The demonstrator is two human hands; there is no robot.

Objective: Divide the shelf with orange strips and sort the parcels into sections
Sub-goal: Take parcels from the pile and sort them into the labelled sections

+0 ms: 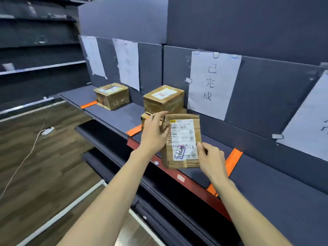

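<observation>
While both hands gripped it, one flat cardboard parcel (182, 141) hung upright above the dark shelf (117, 114), label side toward the camera. Left hand (155, 134): fingers curled over the upper left edge. Right hand (212, 161): thumb and fingers pinched the lower right corner. Just behind the left hand: a stack of two taped boxes (164, 102). Farther left: a single taped box (112, 95). Three orange strips crossed the shelf: far strip (88, 104), middle strip (134, 130), near strip (230, 163) beside the right hand. On the back panel: a paper sign (212, 84) with handwritten characters, above the held parcel.
</observation>
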